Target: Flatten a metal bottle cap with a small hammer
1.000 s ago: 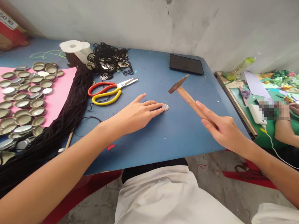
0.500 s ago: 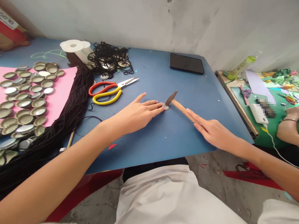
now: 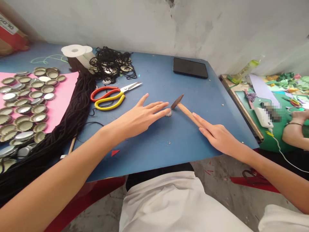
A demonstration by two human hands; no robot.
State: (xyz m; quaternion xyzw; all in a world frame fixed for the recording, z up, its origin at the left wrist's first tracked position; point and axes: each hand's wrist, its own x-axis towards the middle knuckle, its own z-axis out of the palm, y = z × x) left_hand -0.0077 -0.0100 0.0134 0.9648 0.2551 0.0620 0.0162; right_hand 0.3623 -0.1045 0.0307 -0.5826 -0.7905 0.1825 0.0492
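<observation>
My right hand (image 3: 218,135) is closed round the wooden handle of a hammer (image 3: 188,114), whose dark metal head hangs just above the blue table. Close to the hammer head, a small silver bottle cap (image 3: 168,113) lies on the tabletop. My left hand (image 3: 140,117) reaches over the table with fingers stretched and apart. Its fingertips are at the cap and partly cover it; whether they touch it I cannot tell.
Scissors (image 3: 109,96) with red and yellow handles lie left of my hands. Many bottle caps (image 3: 24,125) cover pink paper beside black cords (image 3: 70,125). A phone (image 3: 190,67) lies near the back edge. At right, another person's hand (image 3: 295,132) is over a green table.
My left fingers have lifted and spread slightly, and the cap now sits beneath the fingertips, a little further from the hammer head. The view has shifted slightly.
</observation>
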